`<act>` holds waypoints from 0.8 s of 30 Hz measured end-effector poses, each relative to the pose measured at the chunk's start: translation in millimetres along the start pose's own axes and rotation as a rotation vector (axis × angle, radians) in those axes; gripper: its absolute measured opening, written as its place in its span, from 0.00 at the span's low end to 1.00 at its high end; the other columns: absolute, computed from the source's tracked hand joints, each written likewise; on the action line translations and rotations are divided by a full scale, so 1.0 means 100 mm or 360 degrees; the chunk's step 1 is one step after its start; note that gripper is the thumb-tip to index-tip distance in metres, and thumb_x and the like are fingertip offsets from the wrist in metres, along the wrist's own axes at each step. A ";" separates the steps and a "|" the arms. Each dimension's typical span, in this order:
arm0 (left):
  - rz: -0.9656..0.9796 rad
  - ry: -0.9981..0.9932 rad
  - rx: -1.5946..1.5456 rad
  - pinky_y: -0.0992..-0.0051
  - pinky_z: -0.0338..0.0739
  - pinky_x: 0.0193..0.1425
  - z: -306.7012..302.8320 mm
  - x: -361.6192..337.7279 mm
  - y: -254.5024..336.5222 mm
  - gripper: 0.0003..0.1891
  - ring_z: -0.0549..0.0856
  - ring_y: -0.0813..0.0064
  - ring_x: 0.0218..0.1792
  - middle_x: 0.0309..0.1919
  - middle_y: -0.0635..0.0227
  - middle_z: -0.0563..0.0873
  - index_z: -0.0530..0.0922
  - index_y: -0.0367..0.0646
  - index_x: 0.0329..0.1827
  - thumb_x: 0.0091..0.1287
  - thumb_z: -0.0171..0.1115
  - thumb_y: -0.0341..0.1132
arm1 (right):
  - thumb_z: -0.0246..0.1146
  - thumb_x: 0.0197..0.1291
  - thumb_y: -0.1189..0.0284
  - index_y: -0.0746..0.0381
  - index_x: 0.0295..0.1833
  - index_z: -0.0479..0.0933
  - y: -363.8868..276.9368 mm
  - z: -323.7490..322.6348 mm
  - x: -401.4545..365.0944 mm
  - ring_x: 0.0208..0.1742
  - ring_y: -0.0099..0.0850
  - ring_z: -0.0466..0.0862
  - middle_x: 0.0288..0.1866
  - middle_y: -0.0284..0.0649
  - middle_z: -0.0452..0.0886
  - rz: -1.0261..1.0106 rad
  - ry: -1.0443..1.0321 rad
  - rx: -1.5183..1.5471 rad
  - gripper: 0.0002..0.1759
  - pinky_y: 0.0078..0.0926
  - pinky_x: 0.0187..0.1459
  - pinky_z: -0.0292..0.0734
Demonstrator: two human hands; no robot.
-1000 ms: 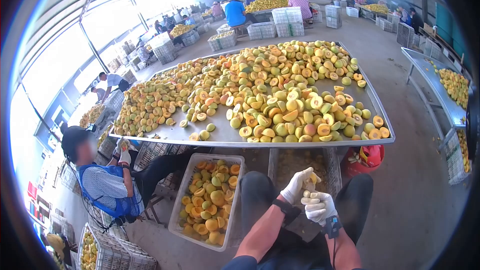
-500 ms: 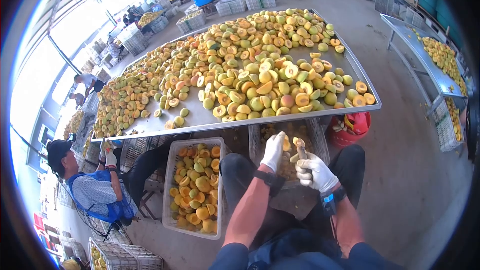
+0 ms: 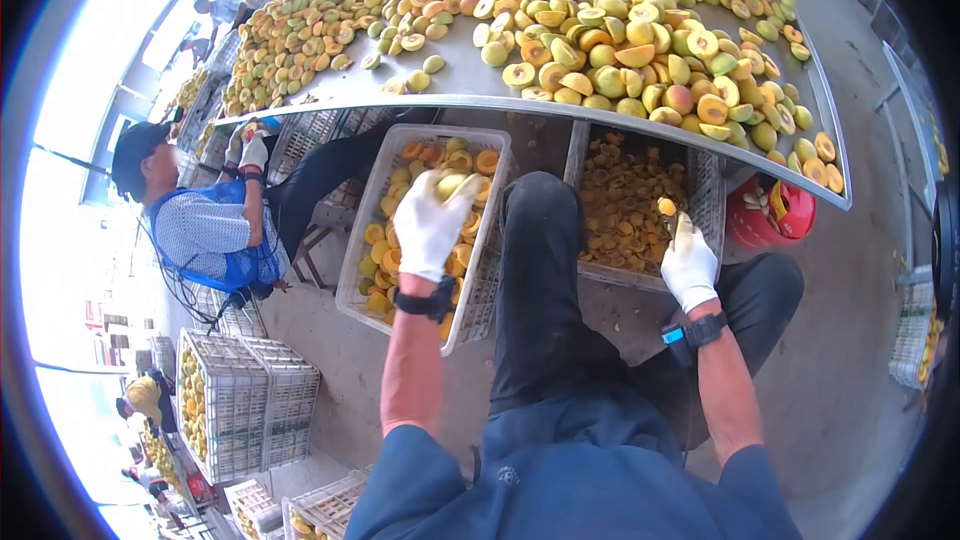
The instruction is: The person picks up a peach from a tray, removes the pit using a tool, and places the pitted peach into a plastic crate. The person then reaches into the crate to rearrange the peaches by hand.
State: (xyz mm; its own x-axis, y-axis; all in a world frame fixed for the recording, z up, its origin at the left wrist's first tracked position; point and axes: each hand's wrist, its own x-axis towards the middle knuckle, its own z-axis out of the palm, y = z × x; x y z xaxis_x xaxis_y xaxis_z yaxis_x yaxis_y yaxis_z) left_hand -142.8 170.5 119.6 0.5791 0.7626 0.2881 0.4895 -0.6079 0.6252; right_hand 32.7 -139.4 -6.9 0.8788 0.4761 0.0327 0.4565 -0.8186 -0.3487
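Note:
In a white glove, my left hand (image 3: 428,225) is over the crate of halved peaches (image 3: 480,285) at the left of my knees. Its fingers are closed on a peach half (image 3: 452,185), a little blurred. My right hand (image 3: 690,265), also gloved, grips a small pitting tool (image 3: 680,222) whose handle is mostly hidden by the fingers. An orange piece, apparently a peach stone (image 3: 667,206), sits at the tool's tip. Below and beyond that hand is a crate (image 3: 718,202) holding many brown-orange stones and scraps (image 3: 630,195).
A metal-topped table (image 3: 455,88) heaped with halved peaches (image 3: 640,50) crosses in front of me. A red bucket (image 3: 790,215) stands under its right corner. At left sits a co-worker (image 3: 215,210) in a blue vest. Stacked crates (image 3: 255,400) are behind that person.
My left hand has moved left from above the stone crate to over the peach crate. My right hand has shifted right with the tool. The view has tilted down.

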 end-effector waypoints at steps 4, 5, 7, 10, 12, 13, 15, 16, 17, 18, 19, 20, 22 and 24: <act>-0.0268 -0.0072 0.0548 0.57 0.80 0.44 -0.11 -0.31 -1.01 0.23 0.86 0.49 0.39 0.33 0.51 0.87 0.83 0.42 0.41 0.58 0.71 0.54 | 0.53 0.61 0.73 0.63 0.67 0.70 -0.04 0.01 0.04 0.38 0.53 0.85 0.48 0.54 0.80 -0.0111 0.0074 -0.0012 0.27 0.50 0.38 0.80; -0.0373 -0.0137 0.0660 0.56 0.80 0.46 -0.07 -0.39 -1.22 0.25 0.86 0.49 0.40 0.36 0.50 0.87 0.82 0.41 0.41 0.58 0.70 0.56 | 0.52 0.61 0.74 0.63 0.66 0.71 -0.13 -0.06 0.06 0.38 0.53 0.84 0.48 0.53 0.79 -0.0033 0.0086 -0.0054 0.26 0.50 0.38 0.80; -0.0580 -0.0368 0.1022 0.56 0.81 0.49 -0.01 -0.57 -1.49 0.25 0.86 0.49 0.44 0.45 0.48 0.85 0.81 0.41 0.45 0.58 0.68 0.56 | 0.53 0.62 0.73 0.61 0.66 0.71 -0.12 -0.02 0.07 0.38 0.52 0.84 0.47 0.52 0.79 -0.0115 0.0013 -0.0033 0.25 0.50 0.38 0.80; -0.0558 -0.0420 0.1295 0.56 0.81 0.50 0.02 -0.73 -1.49 0.19 0.86 0.48 0.46 0.46 0.49 0.84 0.82 0.42 0.44 0.58 0.68 0.47 | 0.53 0.62 0.72 0.59 0.66 0.72 -0.24 -0.16 0.07 0.38 0.51 0.85 0.45 0.51 0.79 -0.0024 0.0083 -0.0067 0.24 0.49 0.38 0.80; -0.0253 -0.0205 0.1129 0.58 0.81 0.50 0.01 -0.65 -1.19 0.16 0.86 0.51 0.46 0.45 0.51 0.84 0.82 0.41 0.45 0.60 0.68 0.42 | 0.57 0.61 0.71 0.58 0.63 0.73 -0.23 -0.23 0.04 0.38 0.50 0.84 0.42 0.49 0.79 -0.0091 0.0165 -0.0023 0.23 0.49 0.38 0.80; -0.0047 -0.0003 0.0914 0.59 0.82 0.49 0.00 -0.56 -1.06 0.15 0.86 0.52 0.45 0.44 0.53 0.85 0.83 0.41 0.47 0.61 0.68 0.38 | 0.59 0.60 0.71 0.58 0.62 0.74 -0.19 -0.20 0.05 0.37 0.49 0.84 0.41 0.48 0.79 -0.0165 0.0236 0.0043 0.23 0.48 0.37 0.80; 0.0386 0.0238 0.0273 0.63 0.81 0.49 -0.02 -0.44 -0.30 0.14 0.86 0.55 0.45 0.43 0.55 0.86 0.83 0.40 0.50 0.61 0.67 0.31 | 0.61 0.59 0.71 0.58 0.60 0.75 -0.24 -0.29 0.03 0.37 0.48 0.84 0.41 0.47 0.79 -0.0211 0.0311 0.0165 0.22 0.46 0.37 0.80; 0.0561 0.0202 0.0131 0.66 0.81 0.49 0.01 -0.42 0.07 0.16 0.86 0.58 0.44 0.43 0.56 0.87 0.83 0.40 0.51 0.59 0.69 0.29 | 0.62 0.59 0.72 0.57 0.58 0.76 -0.25 -0.31 0.00 0.37 0.47 0.84 0.40 0.46 0.79 -0.0282 0.0426 0.0227 0.20 0.44 0.38 0.80; 0.0740 0.0173 -0.0005 0.69 0.81 0.49 0.09 -0.42 0.41 0.17 0.87 0.62 0.42 0.44 0.56 0.87 0.83 0.41 0.53 0.58 0.70 0.27 | 0.62 0.59 0.72 0.57 0.58 0.76 -0.28 -0.35 -0.02 0.37 0.47 0.84 0.40 0.46 0.79 -0.0277 0.0436 0.0223 0.20 0.44 0.38 0.80; 0.0793 -0.0024 -0.0137 0.68 0.81 0.50 0.20 -0.45 0.70 0.19 0.87 0.60 0.43 0.45 0.56 0.86 0.82 0.41 0.54 0.58 0.69 0.27 | 0.62 0.59 0.72 0.56 0.57 0.76 -0.33 -0.40 -0.02 0.37 0.47 0.84 0.40 0.46 0.79 -0.0278 0.0392 0.0305 0.19 0.44 0.38 0.80; 0.0851 -0.0219 -0.0264 0.68 0.82 0.50 0.33 -0.48 0.94 0.20 0.87 0.59 0.44 0.47 0.56 0.86 0.81 0.41 0.56 0.59 0.68 0.27 | 0.61 0.59 0.73 0.55 0.56 0.76 -0.36 -0.45 -0.02 0.37 0.47 0.84 0.39 0.45 0.79 -0.0282 0.0355 0.0389 0.18 0.44 0.39 0.80; 0.0958 -0.0311 -0.0251 0.67 0.82 0.49 0.51 -0.49 1.12 0.22 0.87 0.58 0.43 0.48 0.56 0.85 0.79 0.42 0.58 0.58 0.68 0.28 | 0.62 0.58 0.74 0.54 0.56 0.77 -0.39 -0.50 -0.04 0.37 0.48 0.83 0.39 0.45 0.79 -0.0303 0.0347 0.0464 0.18 0.43 0.40 0.80; 0.1141 -0.0486 -0.0188 0.65 0.83 0.45 0.91 -0.50 1.25 0.25 0.86 0.57 0.41 0.49 0.57 0.84 0.77 0.44 0.61 0.57 0.66 0.29 | 0.63 0.56 0.76 0.56 0.53 0.79 -0.39 -0.55 -0.05 0.37 0.48 0.84 0.37 0.45 0.79 -0.0374 0.0403 0.0450 0.18 0.43 0.39 0.80; 0.1262 -0.0727 -0.0010 0.63 0.82 0.40 1.23 -0.49 1.19 0.24 0.86 0.57 0.39 0.44 0.58 0.83 0.76 0.46 0.61 0.59 0.62 0.30 | 0.62 0.53 0.77 0.58 0.52 0.80 -0.33 -0.57 -0.07 0.35 0.49 0.83 0.36 0.45 0.80 -0.0413 0.0442 0.0408 0.19 0.43 0.37 0.80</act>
State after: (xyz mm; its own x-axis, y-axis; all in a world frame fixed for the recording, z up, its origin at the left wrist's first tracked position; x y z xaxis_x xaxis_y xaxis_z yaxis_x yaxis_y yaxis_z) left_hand -32.3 33.2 90.6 0.9464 -0.0402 0.3204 -0.1644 -0.9140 0.3709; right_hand 19.9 -134.4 58.0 0.7598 0.5222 0.3873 0.6481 -0.5610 -0.5150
